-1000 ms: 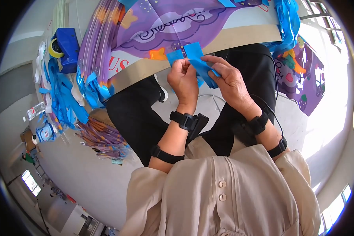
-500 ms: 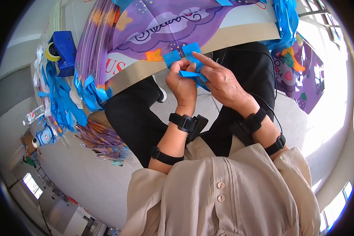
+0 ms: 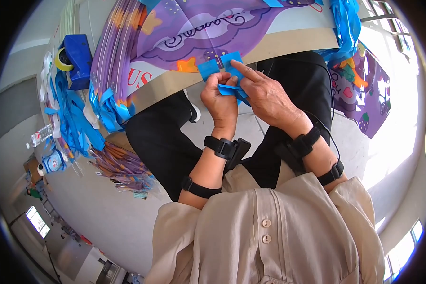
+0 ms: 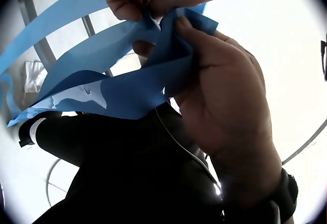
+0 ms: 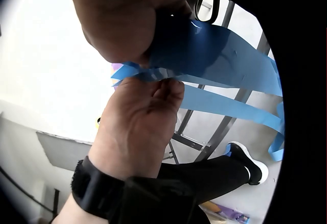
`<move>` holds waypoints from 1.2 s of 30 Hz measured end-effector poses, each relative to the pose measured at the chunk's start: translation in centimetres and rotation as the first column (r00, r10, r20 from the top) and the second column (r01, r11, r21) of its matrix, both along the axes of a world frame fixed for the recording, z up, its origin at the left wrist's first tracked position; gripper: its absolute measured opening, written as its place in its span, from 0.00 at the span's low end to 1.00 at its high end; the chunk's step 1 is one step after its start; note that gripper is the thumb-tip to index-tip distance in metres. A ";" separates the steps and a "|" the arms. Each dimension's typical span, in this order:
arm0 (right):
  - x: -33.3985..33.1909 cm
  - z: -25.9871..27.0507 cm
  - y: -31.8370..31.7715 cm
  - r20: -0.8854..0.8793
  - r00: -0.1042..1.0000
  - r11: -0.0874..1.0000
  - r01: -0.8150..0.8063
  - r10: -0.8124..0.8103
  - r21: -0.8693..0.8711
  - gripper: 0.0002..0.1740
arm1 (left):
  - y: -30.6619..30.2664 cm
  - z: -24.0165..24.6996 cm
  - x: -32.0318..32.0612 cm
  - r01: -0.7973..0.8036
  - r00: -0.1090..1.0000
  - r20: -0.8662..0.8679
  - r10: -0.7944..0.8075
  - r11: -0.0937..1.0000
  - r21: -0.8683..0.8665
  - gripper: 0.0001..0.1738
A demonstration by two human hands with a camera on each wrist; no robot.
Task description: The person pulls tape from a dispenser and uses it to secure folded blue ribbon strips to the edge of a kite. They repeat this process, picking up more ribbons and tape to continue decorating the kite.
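Both hands work on a wide blue ribbon (image 3: 229, 57) at the front edge of the table. My left hand (image 3: 219, 102) pinches the ribbon between thumb and curled fingers. The right hand (image 3: 273, 100) grips the folded part, its index finger stretched along the upper piece. In the left wrist view, the right hand (image 4: 230, 89) has its thumb on the bunched ribbon (image 4: 138, 90), fingers partly hidden behind it. Long loops of ribbon (image 5: 230, 55) hang down in the right wrist view, beside the left hand (image 5: 135, 124). A purple printed sheet (image 3: 251, 33) lies just beyond the hands.
Stacked purple sheets (image 3: 113, 57) and a blue tape dispenser (image 3: 80, 61) stand at the left of the table. More blue ribbons hang at the left and right ends (image 3: 345, 28). Bundled printed sheets (image 3: 123, 165) lie on the floor. Black-trousered legs (image 3: 161, 137) are under the table edge.
The right hand has moved its index finger forward along the ribbon, and a folded ribbon end now lies across between the hands. My left hand keeps its pinch almost in place.
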State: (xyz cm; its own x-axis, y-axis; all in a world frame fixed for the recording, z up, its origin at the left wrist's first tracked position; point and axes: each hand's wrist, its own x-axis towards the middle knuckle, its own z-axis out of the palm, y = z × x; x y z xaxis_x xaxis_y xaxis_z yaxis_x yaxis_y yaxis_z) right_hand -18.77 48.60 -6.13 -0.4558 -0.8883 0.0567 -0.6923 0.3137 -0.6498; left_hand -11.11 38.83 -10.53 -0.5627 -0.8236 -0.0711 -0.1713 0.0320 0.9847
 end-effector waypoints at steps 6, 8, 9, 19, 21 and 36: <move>0.0 -0.3 0.0 -0.076 0.997 0.999 -0.019 0.022 0.036 0.15 | -0.1 -0.3 0.1 0.000 1.000 -0.014 0.000 1.000 0.013 0.07; 0.0 -0.2 0.0 -0.083 0.996 0.998 -0.026 0.031 0.061 0.15 | 0.0 -0.5 0.2 -0.004 1.000 -0.028 0.004 1.000 0.027 0.07; 0.0 -0.1 -0.1 -0.090 0.995 0.996 -0.032 0.040 0.085 0.15 | 0.0 -0.5 0.3 0.004 1.000 -0.018 -0.004 1.000 -0.007 0.06; 0.6 0.0 -0.5 -0.113 0.993 0.989 -0.022 0.039 0.144 0.13 | -0.2 -0.3 0.4 0.040 0.999 0.001 -0.040 0.995 -0.087 0.06; 0.7 -0.1 -0.5 -0.162 0.986 0.992 -0.007 0.028 0.128 0.11 | -0.2 -0.6 0.4 0.037 0.999 -0.009 -0.038 0.993 -0.112 0.06; 0.6 -0.3 -0.4 -0.131 0.991 0.995 -0.024 0.036 0.096 0.08 | -0.4 -1.1 0.1 0.050 0.991 -0.121 -0.058 0.997 -0.066 0.09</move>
State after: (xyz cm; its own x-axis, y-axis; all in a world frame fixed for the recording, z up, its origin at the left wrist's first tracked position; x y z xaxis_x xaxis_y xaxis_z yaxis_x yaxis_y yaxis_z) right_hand -18.20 48.17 -6.47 -0.4230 -0.9056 0.0309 -0.7805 0.3468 -0.5202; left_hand -11.01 38.44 -11.64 -0.6078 -0.7924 0.0523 -0.0456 0.1006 0.9939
